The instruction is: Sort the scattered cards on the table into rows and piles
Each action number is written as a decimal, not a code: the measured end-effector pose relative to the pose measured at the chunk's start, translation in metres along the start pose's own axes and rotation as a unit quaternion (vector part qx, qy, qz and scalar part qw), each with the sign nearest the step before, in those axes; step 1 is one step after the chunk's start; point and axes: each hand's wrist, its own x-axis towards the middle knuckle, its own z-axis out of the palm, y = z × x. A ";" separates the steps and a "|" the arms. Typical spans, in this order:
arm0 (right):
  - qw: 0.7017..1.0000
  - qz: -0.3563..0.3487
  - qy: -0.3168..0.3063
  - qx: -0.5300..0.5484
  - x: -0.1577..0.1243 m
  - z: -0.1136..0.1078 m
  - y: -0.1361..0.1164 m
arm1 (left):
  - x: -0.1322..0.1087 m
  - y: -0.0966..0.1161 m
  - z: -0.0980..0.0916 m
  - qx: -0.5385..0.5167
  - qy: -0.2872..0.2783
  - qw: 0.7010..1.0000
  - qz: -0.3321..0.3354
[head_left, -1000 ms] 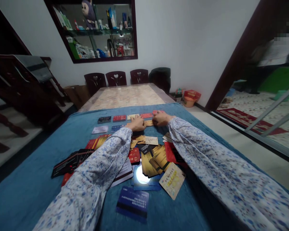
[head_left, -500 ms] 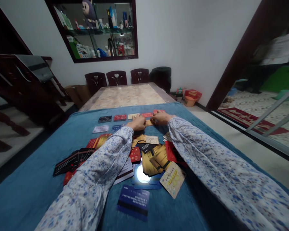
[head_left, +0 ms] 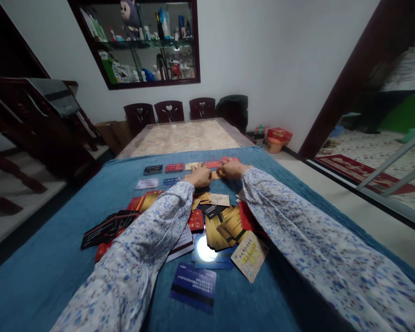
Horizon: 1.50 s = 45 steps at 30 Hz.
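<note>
Cards lie in two rows on the blue cloth (head_left: 55, 230). The far row has a black card (head_left: 153, 170), a red card (head_left: 174, 168), a cream card and more red cards (head_left: 212, 164). Nearer are a whitish card (head_left: 147, 184) and a blue card (head_left: 171, 182). My left hand (head_left: 201, 175), fingers bent, touches a gold-orange card (head_left: 215, 175) from the left. At that card's right side is my right hand (head_left: 229, 169), its fingers curled; their grip is too small to make out. A loose pile of gold cards (head_left: 224, 230) spreads between my forearms.
Black cards (head_left: 107, 228) fan out beside my left sleeve. A dark blue card (head_left: 193, 286) and a cream card (head_left: 250, 256) lie nearest me. Beyond the cloth are the bare tabletop (head_left: 190, 136) and chairs (head_left: 169, 112); a person stands through the doorway at right.
Both hands stay almost in place around the gold-orange card. The whole view has shifted slightly, with the scene a little further right.
</note>
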 end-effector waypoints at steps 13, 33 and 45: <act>1.000 0.010 0.003 0.011 -0.004 0.005 -0.002 | -0.011 -0.005 0.003 -0.012 0.025 1.000 0.008; 0.999 0.014 0.043 0.014 -0.027 -0.026 -0.018 | -0.073 -0.072 -0.014 -0.023 0.088 0.996 -0.004; 0.990 -0.080 0.112 0.040 -0.035 -0.038 -0.070 | -0.139 -0.088 0.005 -0.047 0.124 0.991 -0.029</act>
